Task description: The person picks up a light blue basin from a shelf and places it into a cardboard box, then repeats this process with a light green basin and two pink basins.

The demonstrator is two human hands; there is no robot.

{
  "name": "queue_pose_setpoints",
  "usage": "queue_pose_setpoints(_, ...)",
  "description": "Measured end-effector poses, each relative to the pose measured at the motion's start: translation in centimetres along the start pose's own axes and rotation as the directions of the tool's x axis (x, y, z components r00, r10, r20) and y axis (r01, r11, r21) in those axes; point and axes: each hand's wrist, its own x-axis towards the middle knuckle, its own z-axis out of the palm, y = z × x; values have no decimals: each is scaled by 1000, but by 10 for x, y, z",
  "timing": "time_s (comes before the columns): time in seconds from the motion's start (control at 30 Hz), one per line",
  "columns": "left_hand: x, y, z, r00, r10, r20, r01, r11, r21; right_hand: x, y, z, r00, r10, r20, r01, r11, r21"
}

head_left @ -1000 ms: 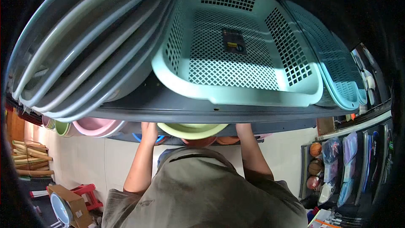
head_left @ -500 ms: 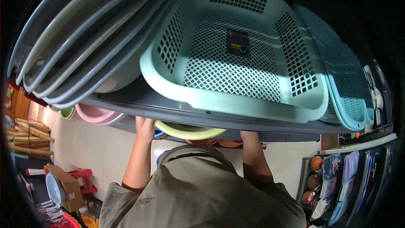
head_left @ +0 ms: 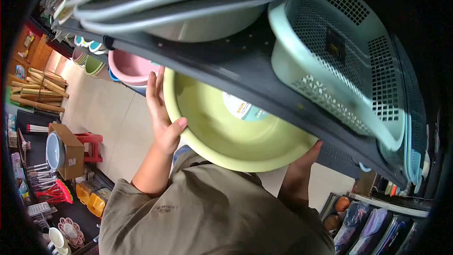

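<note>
The shelf [head_left: 245, 61] hides the far rim of the basin [head_left: 226, 137] and part of its label [head_left: 243, 107]; the right hand's [head_left: 309, 155] fingers are mostly hidden; the top edge crops the tubs [head_left: 203, 26].

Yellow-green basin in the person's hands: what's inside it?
Inside the basin is a partly hidden label printed BASIN. The dark shelf covers the far part, so anything else there can't be seen.

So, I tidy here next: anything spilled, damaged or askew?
Nothing stands out. The green basin between left hand and right hand shows no crack, the floor no spill. The shelf seems slanted by camera tilt.
</note>
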Motion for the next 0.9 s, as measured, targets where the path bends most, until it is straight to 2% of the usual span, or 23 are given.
queue_pose_setpoints(0.1, -16, 8, -22, 1000, 25, 18, -25, 1000, 8, -17, 0, 17, 1000, -26, -2, 26, 1000, 0)
queue_pose_setpoints(0.17, -28, 18, -37, 1000, 21, -1, -21, 1000, 9, -27, 3, 34, 923, -255, 288, 319, 925, -205)
queue_pose_setpoints(0.3, -60, 46, -83, 1000, 20, -15, -19, 999, 51, -66, 16, 64, 912, -252, 324, 337, 911, -238)
queue_pose_setpoints(0.5, -78, 76, -48, 981, -40, -190, 66, 989, 129, -48, -25, 73, 924, -124, 362, 258, 901, -350)
queue_pose_setpoints(0.6, -119, 125, -20, 945, 7, -328, 45, 988, 151, -60, -55, 72, 880, -14, 475, 101, 982, -159)
queue_pose_setpoints(0.67, -166, 150, -60, 908, 24, -418, 53, 984, 171, -94, -33, 105, 841, 41, 539, 48, 987, -150)
queue_pose_setpoints(0.77, -234, 186, -168, 843, 60, -535, 50, 981, 188, -161, 41, 184, 768, 137, 626, -48, 987, -156)
queue_pose_setpoints(0.83, -275, 204, -242, 795, 68, -602, 69, 977, 202, -200, 94, 239, 681, 219, 699, -119, 975, -189)
queue_pose_setpoints(0.9, -310, 222, -284, 724, 98, -683, 85, 970, 228, -228, 131, 281, 604, 279, 747, -174, 960, -218)
